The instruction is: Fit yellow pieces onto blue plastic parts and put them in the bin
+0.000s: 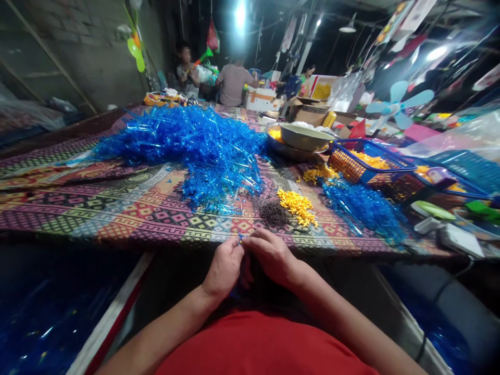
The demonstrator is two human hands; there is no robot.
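Note:
Just off the table's near edge, my left hand (225, 264) pinches a small blue plastic piece (240, 238) between thumb and finger. My right hand (272, 256) meets it from the other side, its fingers closed at the same piece; a speck of yellow shows there, too small to make out. Beyond my fingers lie a little heap of dark beads (274, 214) and a heap of small yellow plastic parts (297, 207), touching each other. A large pile of shiny blue plastic pieces (187, 140) spreads over the table's left and middle.
The table bears a patterned cloth (128, 216). At the right are a smaller blue pile (361, 208), blue baskets (351, 165) with yellow parts, stacked metal bowls (304, 136), a fan (398, 104) and a white device (461, 239) with a cord. Several people sit at the back.

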